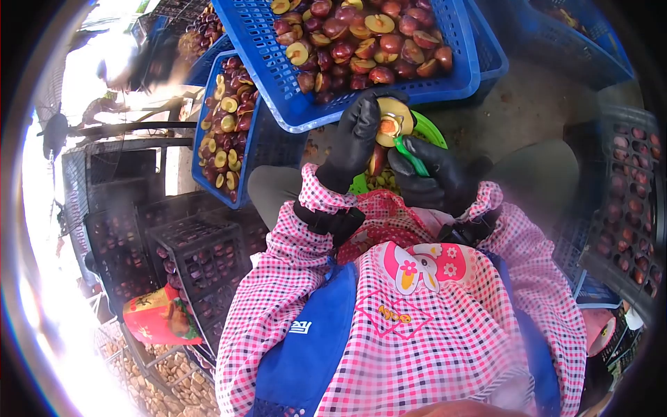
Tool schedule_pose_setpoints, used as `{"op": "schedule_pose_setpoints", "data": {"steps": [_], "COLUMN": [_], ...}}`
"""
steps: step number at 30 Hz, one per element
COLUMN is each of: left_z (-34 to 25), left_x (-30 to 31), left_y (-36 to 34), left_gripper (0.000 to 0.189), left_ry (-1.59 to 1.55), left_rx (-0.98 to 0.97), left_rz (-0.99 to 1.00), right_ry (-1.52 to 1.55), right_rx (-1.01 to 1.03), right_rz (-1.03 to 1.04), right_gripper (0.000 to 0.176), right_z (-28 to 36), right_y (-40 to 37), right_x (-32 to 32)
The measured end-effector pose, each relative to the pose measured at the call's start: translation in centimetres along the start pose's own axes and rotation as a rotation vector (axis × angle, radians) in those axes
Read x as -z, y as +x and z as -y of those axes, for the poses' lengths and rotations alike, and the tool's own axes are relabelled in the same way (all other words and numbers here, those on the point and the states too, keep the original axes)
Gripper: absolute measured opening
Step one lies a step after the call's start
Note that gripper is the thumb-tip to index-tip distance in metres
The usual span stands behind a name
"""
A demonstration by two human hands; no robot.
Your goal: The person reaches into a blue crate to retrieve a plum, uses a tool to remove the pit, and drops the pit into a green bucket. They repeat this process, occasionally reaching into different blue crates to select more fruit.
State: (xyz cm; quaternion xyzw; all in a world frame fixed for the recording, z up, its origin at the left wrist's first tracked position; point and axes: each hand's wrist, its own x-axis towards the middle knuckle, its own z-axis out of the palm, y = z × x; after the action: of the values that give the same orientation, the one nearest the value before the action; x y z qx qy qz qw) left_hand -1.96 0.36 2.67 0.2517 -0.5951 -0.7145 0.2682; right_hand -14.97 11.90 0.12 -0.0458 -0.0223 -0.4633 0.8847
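My left hand [354, 132], in a black glove, is closed around a halved plum [399, 111] with its yellow cut face turned toward me. In my black-gloved right hand [441, 174] is a small pitting tool [415, 160] with a green handle. Its metal loop meets the cut face, around the brownish stone in the middle. Below both hands a bright green basin [436, 132] holds small pale pieces and some plum, partly hidden by my hands. Just beyond my left hand stands a blue crate [306, 115] filled with halved plums [361, 42].
Another blue crate [240, 187] of plum halves is at the left. Dark crates [198, 240] of whole plums stand at lower left, near a red bag [161, 316]. More plums fill a dark crate [643, 198] at right. A blue crate [597, 52] sits at upper right.
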Motion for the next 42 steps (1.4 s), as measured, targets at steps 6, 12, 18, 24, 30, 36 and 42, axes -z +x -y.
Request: {"op": "schedule_pose_setpoints", "data": {"steps": [6,12,18,24,30,36,42], "left_z": [-1.8,-10.9,-8.0,-1.0,-4.0,-3.5,-2.1], "left_x": [1.9,15.3,8.0,5.8,5.9,2.3,-0.4], "left_y": [-1.3,-1.4,7.0,12.6,12.6,3.8,1.4], "left_gripper": [0.056,0.044,0.048,0.053,0.051,0.045,0.058], "left_ry": [0.058,1.504,1.162,1.415,0.427,0.399,0.084], "left_rx": [0.438,-0.152,0.143,0.029,0.554,0.065,0.210], "left_rz": [-0.308,-0.779,0.099,0.622,0.294,0.221,-0.113], "right_ry": [-0.778,-0.903,-1.006,-0.992,-1.169,-1.398,-1.682], "right_rx": [0.041,0.064,0.097,0.195,0.538,0.622,0.805], "right_rz": [-0.247,-0.284,-0.371,-0.462,-0.798,-0.836,-0.769], "right_gripper": [0.036,0.030,0.029,0.030,0.028,0.025,0.027], "right_z": [-0.2,0.7,1.0,2.3,2.5,1.3,0.3], "right_y": [0.4,-0.2,-0.7,-1.9,-0.4,0.8,1.2], "right_x": [-0.1,-0.5,-1.6,-2.6,-0.1,0.6,0.3]}}
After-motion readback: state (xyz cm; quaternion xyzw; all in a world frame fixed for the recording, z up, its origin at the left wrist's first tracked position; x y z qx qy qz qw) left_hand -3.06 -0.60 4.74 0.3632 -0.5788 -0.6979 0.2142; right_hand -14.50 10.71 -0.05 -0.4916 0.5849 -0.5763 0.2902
